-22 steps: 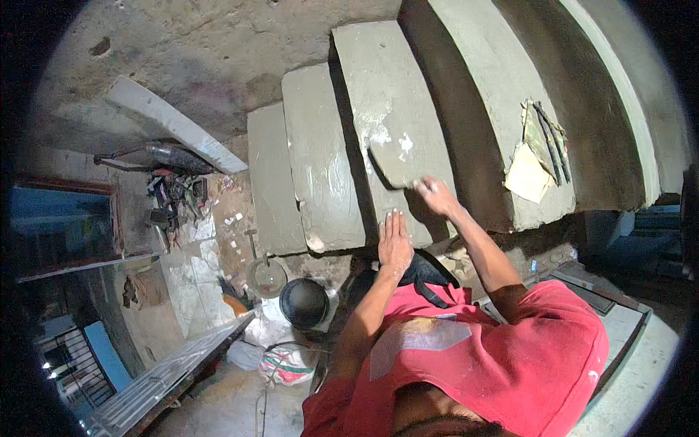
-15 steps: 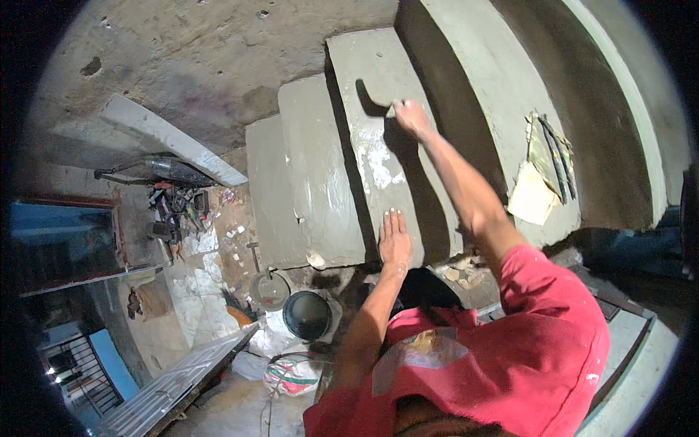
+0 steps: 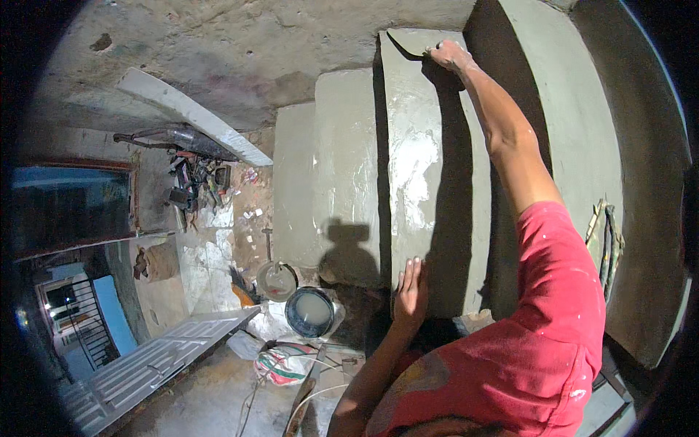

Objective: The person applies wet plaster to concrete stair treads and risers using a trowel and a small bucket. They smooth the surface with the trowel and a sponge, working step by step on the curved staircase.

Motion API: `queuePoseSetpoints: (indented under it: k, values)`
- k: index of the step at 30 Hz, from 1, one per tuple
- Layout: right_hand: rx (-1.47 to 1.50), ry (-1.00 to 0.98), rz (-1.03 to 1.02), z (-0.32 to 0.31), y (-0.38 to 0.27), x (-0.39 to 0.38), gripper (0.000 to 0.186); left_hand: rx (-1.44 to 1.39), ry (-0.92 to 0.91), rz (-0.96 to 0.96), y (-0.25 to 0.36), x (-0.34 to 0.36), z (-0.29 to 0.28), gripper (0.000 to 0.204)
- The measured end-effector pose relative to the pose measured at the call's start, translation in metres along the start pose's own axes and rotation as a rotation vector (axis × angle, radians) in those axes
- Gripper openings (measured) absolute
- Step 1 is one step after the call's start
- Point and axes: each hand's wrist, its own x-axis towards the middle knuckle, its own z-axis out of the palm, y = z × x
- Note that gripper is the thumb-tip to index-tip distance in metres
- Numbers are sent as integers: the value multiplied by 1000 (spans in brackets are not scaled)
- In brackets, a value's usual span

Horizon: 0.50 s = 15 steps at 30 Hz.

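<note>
Grey cement-plastered stair steps (image 3: 349,131) rise from left to right ahead of me. My right hand (image 3: 450,57) is closed at the far end of one step, near the wall, around something small and pale that I cannot make out. A dark curved shape beside its knuckles looks like a shadow. Across the same step lies a wet, shiny white patch (image 3: 415,175). My left hand (image 3: 411,291) rests on the near end of this step, fingers stretched out and flat, holding nothing.
Below the steps stand a black bucket (image 3: 309,312) of greyish liquid and a round basin (image 3: 277,280). A white-and-red sack (image 3: 284,363) lies near a grey panelled door (image 3: 160,364). Left are a leaning plank (image 3: 193,113) and piled clutter (image 3: 196,182). Folded paper (image 3: 604,240) sits on a higher step.
My right hand has moved farther along the step toward the wall. My left hand stays at its near end, and the view has shifted, bringing a shadow onto the lower steps.
</note>
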Motion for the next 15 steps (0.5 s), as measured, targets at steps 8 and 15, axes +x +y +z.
queuePoseSetpoints:
  k: [8, 15]
  values:
    - [-144, -29, -191, -3, -15, -47, 61, 131, -6, 44, 6, 6, 1, 57]
    - [-98, 88, -160, 1, -6, -23, 60, 123, 47, 35, 1, 3, 7, 55]
